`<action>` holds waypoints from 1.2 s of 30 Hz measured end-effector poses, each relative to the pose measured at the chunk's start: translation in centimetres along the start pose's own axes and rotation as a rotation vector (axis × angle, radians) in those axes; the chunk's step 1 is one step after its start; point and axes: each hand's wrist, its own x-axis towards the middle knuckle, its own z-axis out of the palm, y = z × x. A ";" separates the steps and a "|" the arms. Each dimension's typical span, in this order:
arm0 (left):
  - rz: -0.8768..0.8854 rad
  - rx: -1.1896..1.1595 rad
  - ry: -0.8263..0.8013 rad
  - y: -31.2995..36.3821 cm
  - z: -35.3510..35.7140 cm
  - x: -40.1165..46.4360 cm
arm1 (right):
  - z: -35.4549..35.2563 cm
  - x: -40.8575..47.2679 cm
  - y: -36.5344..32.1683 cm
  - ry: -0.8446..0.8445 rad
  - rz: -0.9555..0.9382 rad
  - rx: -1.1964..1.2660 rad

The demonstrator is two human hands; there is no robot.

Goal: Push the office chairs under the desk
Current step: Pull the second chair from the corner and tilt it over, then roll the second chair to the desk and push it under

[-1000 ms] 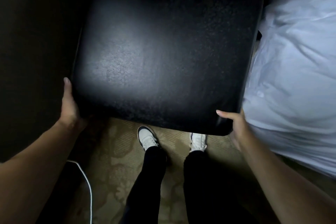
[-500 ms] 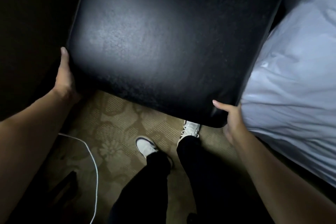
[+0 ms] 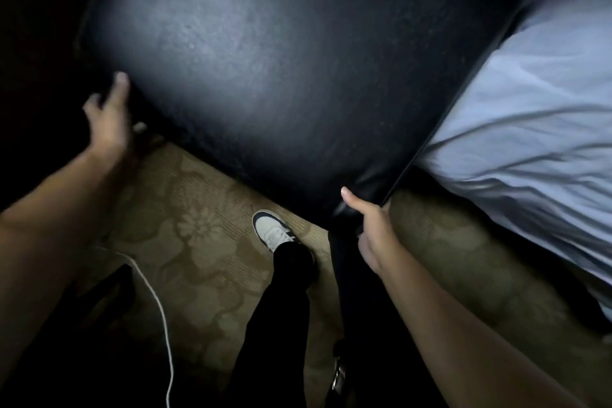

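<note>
While the room is dim, the black padded chair seat [image 3: 281, 76] fills the far and middle part of the view, turned so that one corner points toward the near right. The left hand [image 3: 107, 119] is at the seat's near-left corner, its fingers spread and fairly straight beside the edge; it is blurred, and whether it touches the seat cannot be told. The right hand [image 3: 371, 232] is at the seat's near-right corner, thumb raised against the dark upholstery and the other fingers curled below the edge, gripping that corner as far as can be seen. Just right of the seat lies pale blue bedding [image 3: 530, 126], its edge touching the seat's right side. On the patterned carpet [image 3: 198, 225] near the seat stands one white shoe [image 3: 273, 230] below a black trouser leg [image 3: 281, 325]; the other leg is dark beside it. A white cord [image 3: 159, 308] runs across the carpet at the near left. No desk can be made out in the darkness.
</note>
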 end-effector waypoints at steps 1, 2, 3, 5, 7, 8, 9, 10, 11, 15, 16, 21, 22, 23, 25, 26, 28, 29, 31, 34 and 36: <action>0.013 0.101 0.047 -1.2 0.8 -2.3 | 0.9 -0.9 0.7 0.015 0.015 -0.070; 0.012 0.164 0.026 -2.5 2.1 -5.1 | 2.0 -1.9 1.3 0.022 0.035 -0.162; -0.003 0.163 -0.032 -3.8 3.2 -8.1 | 3.2 -3.2 1.7 0.020 0.067 -0.254; -0.036 0.114 -0.127 -5.5 4.8 -13.8 | 5.2 -5.8 2.7 0.006 0.124 -0.419; -0.083 0.120 -0.152 -5.4 5.5 -17.7 | 6.7 -8.2 2.9 -0.025 0.095 -0.591; -0.105 0.119 -0.155 -4.8 5.3 -19.0 | 7.2 -9.5 2.5 -0.049 0.066 -0.667; -0.117 0.112 -0.166 -3.6 5.0 -20.3 | 7.7 -10.9 1.5 -0.082 0.032 -0.733; -0.107 0.100 -0.173 -2.0 4.6 -21.5 | 8.3 -12.4 -0.1 -0.115 -0.010 -0.788; -0.078 0.091 -0.177 -0.4 4.1 -22.5 | 8.7 -13.8 -1.8 -0.140 -0.059 -0.828; 0.105 0.047 -0.206 8.7 2.2 -27.8 | 10.1 -21.5 -11.4 -0.174 -0.337 -0.908; 0.148 0.048 -0.224 11.2 1.9 -29.3 | 10.3 -23.7 -14.2 -0.175 -0.405 -0.897; 0.324 0.076 -0.327 21.2 2.4 -35.6 | 10.1 -32.9 -26.2 -0.170 -0.678 -0.787; 0.369 0.098 -0.354 23.2 2.7 -36.9 | 9.7 -34.5 -28.6 -0.156 -0.730 -0.771; 0.422 0.122 -0.373 25.3 3.2 -38.4 | 9.0 -36.2 -31.2 -0.132 -0.793 -0.759; 0.513 0.174 -0.394 28.7 3.9 -40.6 | 7.8 -38.9 -35.8 -0.074 -0.928 -0.774; 0.571 0.211 -0.401 30.7 4.6 -42.0 | 6.9 -40.3 -38.3 -0.030 -1.017 -0.789; 0.679 0.281 -0.385 34.1 5.8 -43.9 | 5.5 -41.7 -42.7 0.064 -1.191 -0.836; 0.739 0.315 -0.370 36.1 6.9 -44.8 | 4.7 -42.1 -45.2 0.111 -1.276 -0.874; 0.829 0.376 -0.334 39.3 8.6 -46.0 | 3.5 -42.2 -48.9 0.193 -1.423 -0.955; 0.930 0.462 -0.300 43.8 11.9 -47.0 | 2.1 -41.0 -54.3 0.379 -1.536 -1.086; 0.988 0.531 -0.258 46.9 15.9 -47.1 | 1.0 -39.1 -58.8 0.470 -1.507 -1.191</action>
